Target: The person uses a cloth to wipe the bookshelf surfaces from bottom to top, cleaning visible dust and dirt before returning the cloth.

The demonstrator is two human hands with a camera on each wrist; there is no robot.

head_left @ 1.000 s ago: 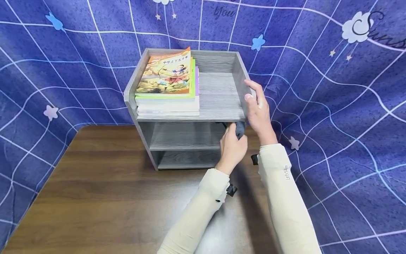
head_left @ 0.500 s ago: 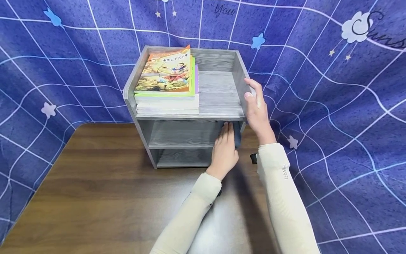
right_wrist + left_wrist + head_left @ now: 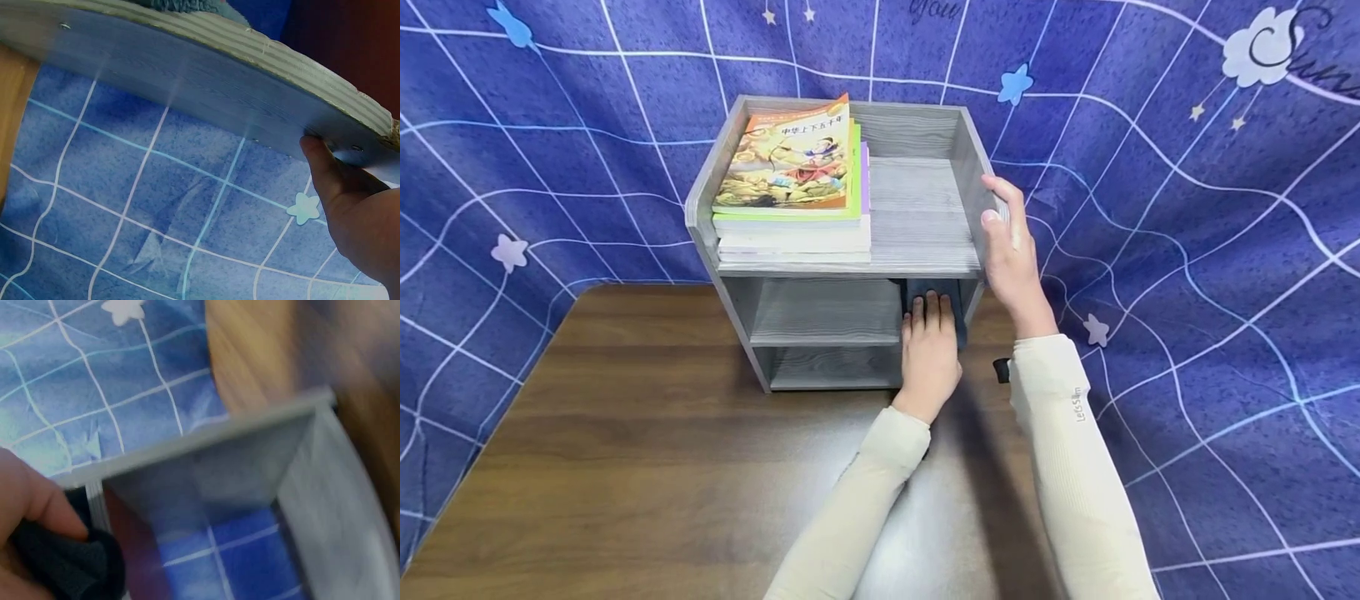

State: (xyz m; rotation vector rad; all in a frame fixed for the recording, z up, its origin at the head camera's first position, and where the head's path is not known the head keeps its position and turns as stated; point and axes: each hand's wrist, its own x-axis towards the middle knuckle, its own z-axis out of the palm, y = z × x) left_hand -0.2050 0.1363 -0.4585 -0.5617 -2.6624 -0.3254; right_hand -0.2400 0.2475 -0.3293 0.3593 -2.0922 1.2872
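Note:
My left hand (image 3: 930, 358) reaches into the middle level of a grey wood-grain shelf unit (image 3: 917, 271), near its right side panel. It holds a dark blue-grey cloth (image 3: 961, 312), part of which shows beyond and beside the fingers. In the left wrist view, the cloth (image 3: 75, 559) is bunched between thumb and finger. My right hand (image 3: 1013, 262) grips the upper edge of the right side panel. A finger of that hand lies against the panel's outer face (image 3: 244, 103) in the right wrist view. Fluffy cloth (image 3: 181, 5) peeks above the panel edge there.
Stacked books (image 3: 793, 183), an orange-covered one on top, occupy the left of the upper shelf. The unit stands on a brown wooden table (image 3: 647, 467). A blue curtain (image 3: 1187, 292) with white lines and stars hangs behind and to the right.
My left hand has shifted slightly left and lower, its fingers now extended further over the cloth. More cloth shows around them. The right hand keeps its hold on the panel.

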